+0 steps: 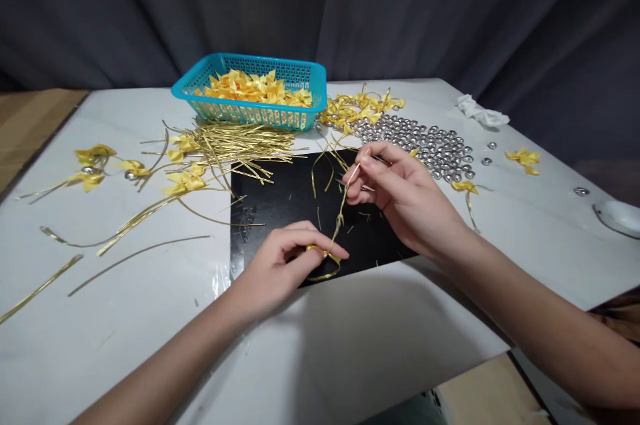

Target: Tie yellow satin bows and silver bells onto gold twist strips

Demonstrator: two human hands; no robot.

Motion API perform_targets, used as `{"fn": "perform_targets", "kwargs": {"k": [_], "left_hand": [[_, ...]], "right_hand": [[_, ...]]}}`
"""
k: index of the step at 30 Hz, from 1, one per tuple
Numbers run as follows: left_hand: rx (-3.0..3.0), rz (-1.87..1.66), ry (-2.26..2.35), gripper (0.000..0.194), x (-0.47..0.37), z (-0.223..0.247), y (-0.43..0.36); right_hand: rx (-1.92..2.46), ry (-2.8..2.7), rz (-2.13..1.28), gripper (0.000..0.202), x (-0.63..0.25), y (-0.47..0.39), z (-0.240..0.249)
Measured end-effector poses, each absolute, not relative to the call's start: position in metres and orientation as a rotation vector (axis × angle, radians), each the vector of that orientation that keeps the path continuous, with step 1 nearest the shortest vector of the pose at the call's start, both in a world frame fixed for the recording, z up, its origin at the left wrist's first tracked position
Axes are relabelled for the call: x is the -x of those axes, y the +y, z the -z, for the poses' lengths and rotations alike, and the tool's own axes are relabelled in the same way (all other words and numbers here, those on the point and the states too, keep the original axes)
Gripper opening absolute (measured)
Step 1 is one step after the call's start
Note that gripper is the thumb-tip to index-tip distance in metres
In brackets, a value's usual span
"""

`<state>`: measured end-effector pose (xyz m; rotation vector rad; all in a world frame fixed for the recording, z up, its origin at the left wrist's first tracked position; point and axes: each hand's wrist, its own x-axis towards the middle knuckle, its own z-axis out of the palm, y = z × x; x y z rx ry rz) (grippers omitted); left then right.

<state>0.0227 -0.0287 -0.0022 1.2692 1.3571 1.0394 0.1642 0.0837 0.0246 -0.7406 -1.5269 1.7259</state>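
Note:
My left hand (290, 258) is closed over the near part of the black mat (280, 192), pinching a yellow ribbon flower (327, 254) between thumb and forefinger; the fingers hide much of it. From the flower a twisted gold wire (341, 215) rises toward the upper right. My right hand (395, 192) pinches the upper end of that wire between thumb and fingertips, above the mat. A loop of gold wire (327, 275) curves below my left fingertips. Several short gold wire pieces lie on the mat.
A teal basket (250, 105) of yellow ribbon flowers stands at the back. Before it lies a heap of gold wires (245, 145). Silver beads (425, 145) spread at the right, near a white cloth (483, 112) and a white dish (620, 215). Wired flowers (185, 180) lie left.

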Motion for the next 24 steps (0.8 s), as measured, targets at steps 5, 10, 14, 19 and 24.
{"fn": "perform_targets", "kwargs": {"k": [5, 10, 14, 19, 24], "left_hand": [[-1.348, -0.944, 1.346, 0.026, -0.024, 0.002, -0.028], [-1.360, -0.928, 1.347, 0.027, -0.024, 0.003, -0.028], [-1.281, -0.969, 1.371, 0.023, -0.026, 0.002, -0.028], [-0.973, -1.132, 1.496, 0.016, -0.028, 0.003, -0.026], [-0.813, -1.292, 1.482, 0.012, -0.027, 0.003, -0.024]], "right_hand": [[0.757, -1.503, -1.688, 0.013, -0.166, 0.088, -0.029], [0.790, -1.526, -1.663, 0.013, -0.166, 0.088, -0.028], [0.783, -1.518, -1.672, 0.017, -0.167, 0.089, -0.028], [0.671, -1.623, -1.868, 0.017, -0.172, 0.078, -0.043], [0.626, -1.760, -1.964, 0.018, -0.180, 0.066, -0.052]]}}
